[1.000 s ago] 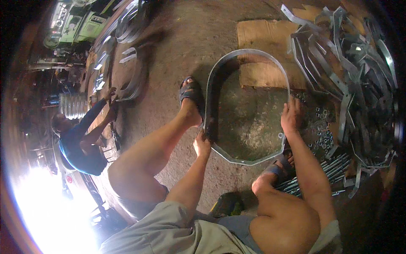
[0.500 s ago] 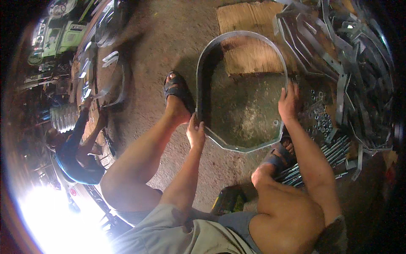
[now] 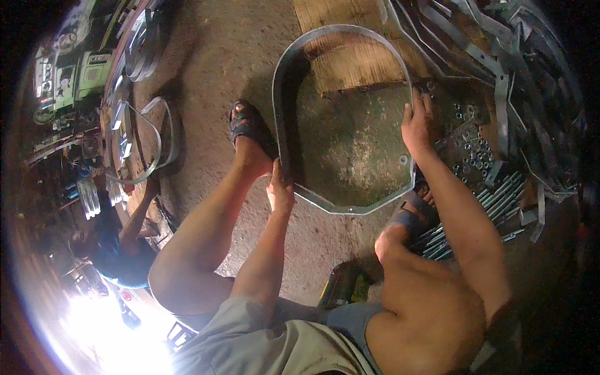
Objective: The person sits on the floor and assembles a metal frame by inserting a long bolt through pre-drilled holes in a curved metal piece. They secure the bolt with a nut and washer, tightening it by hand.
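A large loop of flat grey metal band (image 3: 342, 211), rounded at the far end and bent in angles at the near end, stands on edge between my feet. My left hand (image 3: 280, 192) is closed on its lower left side, thumb pointing up along the band. On the right side, my right hand (image 3: 420, 127) straddles the band, thumb inside the loop and fingers outside. A small washer (image 3: 403, 160) lies on the floor within the loop. The far end of the loop reaches over a piece of brown cardboard (image 3: 340, 70).
Right of my right hand are scattered nuts (image 3: 478, 155), a bundle of threaded rods (image 3: 500, 200) and a heap of bent metal straps (image 3: 503, 81). At left, a co-worker (image 3: 128, 256) reaches toward another metal loop (image 3: 167, 134). A dark case (image 3: 345, 284) sits near my lap.
My view has shifted slightly, so the loop appears farther left and up. My right hand has slid a little farther along the band. The co-worker's metal loop has changed position.
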Demonstrator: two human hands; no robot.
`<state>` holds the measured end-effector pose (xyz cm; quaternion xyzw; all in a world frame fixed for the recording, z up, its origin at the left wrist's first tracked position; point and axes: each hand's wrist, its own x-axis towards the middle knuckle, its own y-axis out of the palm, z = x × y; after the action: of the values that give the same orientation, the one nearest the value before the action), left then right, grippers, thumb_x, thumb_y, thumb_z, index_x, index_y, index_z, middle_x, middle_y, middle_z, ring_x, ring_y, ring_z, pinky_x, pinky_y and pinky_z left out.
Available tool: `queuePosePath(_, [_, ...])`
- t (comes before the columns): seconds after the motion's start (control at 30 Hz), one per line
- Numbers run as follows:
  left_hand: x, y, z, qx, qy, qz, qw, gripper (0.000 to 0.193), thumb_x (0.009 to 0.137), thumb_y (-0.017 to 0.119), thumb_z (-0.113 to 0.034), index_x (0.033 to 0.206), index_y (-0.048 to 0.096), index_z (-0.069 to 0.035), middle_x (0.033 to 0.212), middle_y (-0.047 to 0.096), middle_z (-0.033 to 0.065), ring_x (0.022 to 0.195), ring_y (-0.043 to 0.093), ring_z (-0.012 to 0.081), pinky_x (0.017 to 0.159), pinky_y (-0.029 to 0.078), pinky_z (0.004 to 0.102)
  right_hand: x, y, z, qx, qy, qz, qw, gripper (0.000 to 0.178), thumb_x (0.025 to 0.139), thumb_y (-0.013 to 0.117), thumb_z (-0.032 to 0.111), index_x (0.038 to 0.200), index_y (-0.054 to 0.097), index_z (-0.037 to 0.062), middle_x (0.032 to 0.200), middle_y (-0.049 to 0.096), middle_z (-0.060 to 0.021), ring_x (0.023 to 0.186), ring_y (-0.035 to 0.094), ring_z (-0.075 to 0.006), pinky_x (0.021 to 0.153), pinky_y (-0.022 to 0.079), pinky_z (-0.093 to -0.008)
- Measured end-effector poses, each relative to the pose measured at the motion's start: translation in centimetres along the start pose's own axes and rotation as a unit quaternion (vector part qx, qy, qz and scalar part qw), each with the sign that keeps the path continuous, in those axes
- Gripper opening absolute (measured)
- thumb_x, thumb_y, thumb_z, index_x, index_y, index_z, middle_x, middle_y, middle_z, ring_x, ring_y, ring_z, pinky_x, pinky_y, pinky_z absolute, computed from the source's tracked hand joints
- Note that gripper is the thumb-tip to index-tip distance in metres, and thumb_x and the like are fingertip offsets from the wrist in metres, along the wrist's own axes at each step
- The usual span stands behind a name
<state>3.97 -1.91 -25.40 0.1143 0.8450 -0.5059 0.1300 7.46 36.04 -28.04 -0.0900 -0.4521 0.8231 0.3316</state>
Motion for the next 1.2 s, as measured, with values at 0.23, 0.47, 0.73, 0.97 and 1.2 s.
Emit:
queuePosePath(0.23, [1.2,0.7,1.0,0.004,0.068,-0.030,0.997,0.069,0.083,0.057,-0.005,0.148,0.037,-0.015,0.121,0.063,0.0219,0.109,0.063,0.0370,0.089,0.050,0.0438,0.3,0.3,-0.9,-0.008,0.005,0.025,1.000,0.039,0.090,0.058,0.012,0.128,0.054,0.0051,0.115,0.055,-0.0176,0.102,0.057,-0.0381,0.083,0.049,-0.0448])
queuePosePath(0.47, [0.9,0.6,0.3,0.035,0.033,-0.005,0.999,0.071,0.084,0.060,-0.011,0.150,0.034,-0.016,0.125,0.062,0.0198,0.114,0.062,0.0326,0.092,0.049,0.0389,0.2,0.7,-1.3,0.020,0.008,0.015,1.000,0.038,0.090,0.058,0.010,0.127,0.053,0.0043,0.116,0.055,-0.0163,0.103,0.056,-0.0375,0.083,0.048,-0.0443])
queuePosePath(0.73, [1.2,1.2,0.4,-0.021,0.056,-0.048,0.997,0.065,0.087,0.066,-0.015,0.147,0.040,-0.016,0.125,0.063,0.0170,0.114,0.062,0.0280,0.094,0.047,0.0360,0.1,0.0,-0.8,0.031,0.006,0.035,0.999,0.039,0.089,0.059,0.010,0.127,0.053,0.0032,0.117,0.055,-0.0178,0.106,0.056,-0.0368,0.085,0.049,-0.0430])
queuePosePath(0.97, [1.3,1.6,-0.1,-0.015,-0.008,-0.067,0.998,0.052,0.088,0.060,-0.009,0.139,0.049,-0.013,0.116,0.067,0.0170,0.104,0.067,0.0306,0.087,0.050,0.0392,-0.4,0.8,-1.7,0.046,-0.021,0.008,0.999,0.041,0.088,0.059,0.008,0.128,0.052,0.0027,0.113,0.054,-0.0191,0.102,0.056,-0.0391,0.084,0.049,-0.0449])
queuePosePath(1.2, [-3.7,0.3,0.8,0.012,-0.099,-0.075,0.992,0.049,0.085,0.064,-0.021,0.132,0.056,-0.008,0.115,0.069,0.0159,0.104,0.067,0.0290,0.091,0.050,0.0381,-0.7,-1.4,1.3,0.114,-0.017,0.163,0.980,0.039,0.087,0.064,0.012,0.125,0.056,0.0028,0.109,0.056,-0.0189,0.094,0.060,-0.0370,0.080,0.051,-0.0433])
